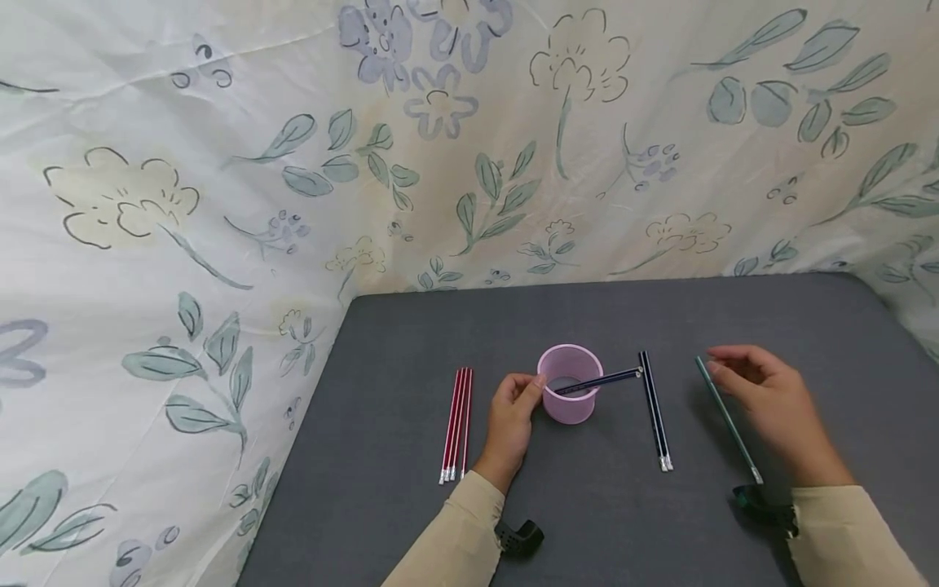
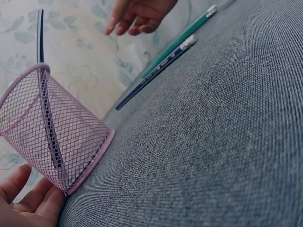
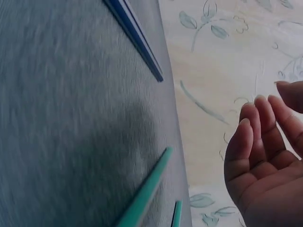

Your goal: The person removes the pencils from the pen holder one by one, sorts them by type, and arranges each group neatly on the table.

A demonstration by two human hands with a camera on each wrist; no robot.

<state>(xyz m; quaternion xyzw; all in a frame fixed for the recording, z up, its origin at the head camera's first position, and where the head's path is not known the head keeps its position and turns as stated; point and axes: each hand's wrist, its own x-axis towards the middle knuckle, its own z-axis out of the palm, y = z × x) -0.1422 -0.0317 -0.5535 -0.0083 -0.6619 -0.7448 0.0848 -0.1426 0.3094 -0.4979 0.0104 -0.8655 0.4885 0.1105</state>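
My left hand (image 1: 511,416) holds the side of a pink mesh pen holder (image 1: 570,408), its fingertips at the base in the left wrist view. Inside the pen holder leans a dark blue pencil (image 2: 40,35), one end sticking out above the rim. Two more dark blue pencils (image 1: 656,416) lie side by side to the right. Farther right, my right hand (image 1: 778,412) hovers beside teal pencils (image 1: 726,416); the right wrist view shows two of them (image 3: 147,189). Its fingers (image 3: 265,127) are loosely bent, the thumb stands apart, and nothing is between them.
Several red pencils (image 1: 457,424) with white eraser ends lie together left of my left hand. Everything rests on a dark grey cloth-covered table (image 1: 396,350). A floral curtain (image 1: 440,196) hangs behind the table and along its left side.
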